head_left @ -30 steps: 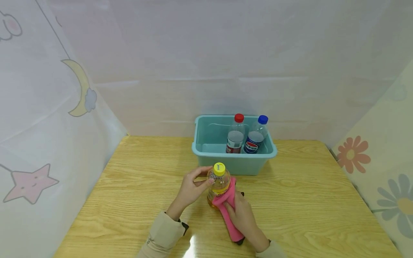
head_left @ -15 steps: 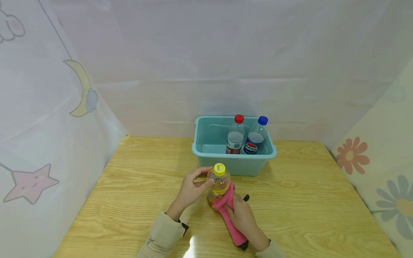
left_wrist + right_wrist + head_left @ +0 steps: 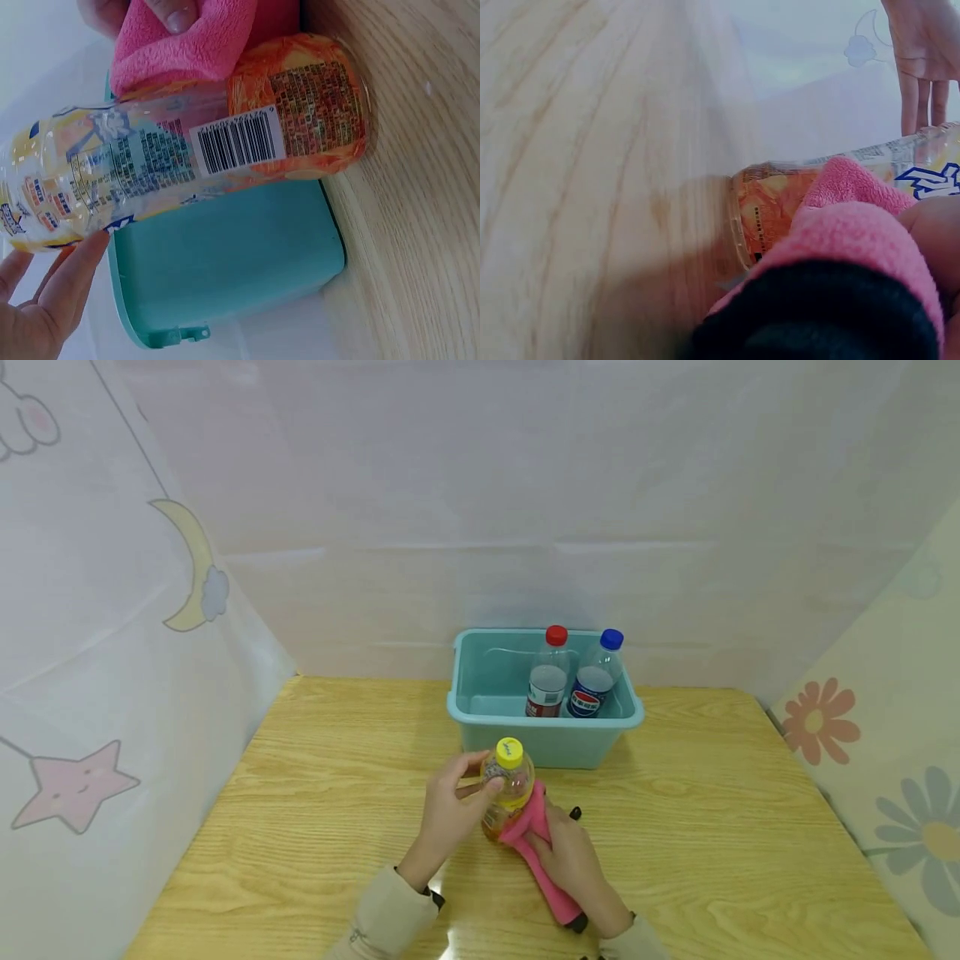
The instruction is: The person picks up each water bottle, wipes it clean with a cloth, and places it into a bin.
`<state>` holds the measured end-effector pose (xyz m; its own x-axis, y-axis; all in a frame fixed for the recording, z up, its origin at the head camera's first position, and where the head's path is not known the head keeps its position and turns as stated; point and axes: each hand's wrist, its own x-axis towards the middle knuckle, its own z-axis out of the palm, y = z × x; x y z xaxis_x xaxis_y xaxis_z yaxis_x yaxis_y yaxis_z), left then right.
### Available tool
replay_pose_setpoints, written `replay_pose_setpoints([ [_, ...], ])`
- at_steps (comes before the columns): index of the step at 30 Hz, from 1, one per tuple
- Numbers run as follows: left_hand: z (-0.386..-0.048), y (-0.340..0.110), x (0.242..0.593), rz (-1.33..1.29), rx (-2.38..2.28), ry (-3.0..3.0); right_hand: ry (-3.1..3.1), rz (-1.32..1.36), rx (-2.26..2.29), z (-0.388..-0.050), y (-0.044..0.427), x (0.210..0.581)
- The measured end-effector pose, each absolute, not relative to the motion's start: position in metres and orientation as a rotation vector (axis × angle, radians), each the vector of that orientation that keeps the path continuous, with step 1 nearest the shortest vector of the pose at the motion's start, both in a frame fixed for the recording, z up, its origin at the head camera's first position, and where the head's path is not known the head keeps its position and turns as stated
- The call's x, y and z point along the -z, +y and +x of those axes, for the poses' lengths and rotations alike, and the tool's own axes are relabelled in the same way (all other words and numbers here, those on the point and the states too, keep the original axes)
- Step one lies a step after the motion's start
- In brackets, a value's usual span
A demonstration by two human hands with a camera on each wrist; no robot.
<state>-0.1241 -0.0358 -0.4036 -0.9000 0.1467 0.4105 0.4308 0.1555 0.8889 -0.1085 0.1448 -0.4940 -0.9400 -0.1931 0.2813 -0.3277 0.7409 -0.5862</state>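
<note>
A clear plastic bottle [image 3: 517,783] with a yellow cap and an orange label stands upright on the table in the head view. My left hand [image 3: 447,806] holds it near the shoulder, thumb in front and fingers behind. My right hand [image 3: 576,860] grips a pink cloth [image 3: 557,897] with black parts and presses it to the bottle's lower right side. In the left wrist view, the bottle's barcode label [image 3: 238,141] faces the camera and the cloth [image 3: 180,56] touches its side. The right wrist view shows the cloth [image 3: 855,225] covering part of the orange label.
Behind the bottle, a light teal bin [image 3: 540,745] sits at the back of the wooden table [image 3: 337,760]. Inside it stand a red-capped bottle [image 3: 546,681] and a blue-capped bottle [image 3: 595,681]. Printed white curtains [image 3: 375,485] enclose the back and sides.
The cloth's hanging end and my right hand have shifted slightly to the right. My left wrist has also moved a little right, while the bottle stays almost where it was.
</note>
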Motion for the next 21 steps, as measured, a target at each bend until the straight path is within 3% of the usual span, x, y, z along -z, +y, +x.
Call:
replay_pose_setpoints([
  [9,-0.119,-0.029,0.401,-0.501,1.7,-2.19,-2.691,0.347,-1.085,-0.098,0.152,0.478],
  [17,-0.133,-0.034,0.427,-0.49,1.68,-2.282,-2.609,0.31,-1.139,-0.09,0.156,0.45],
  [21,-0.131,-0.037,0.418,-0.512,1.682,-2.277,-2.572,0.291,-1.136,-0.087,0.154,0.436],
])
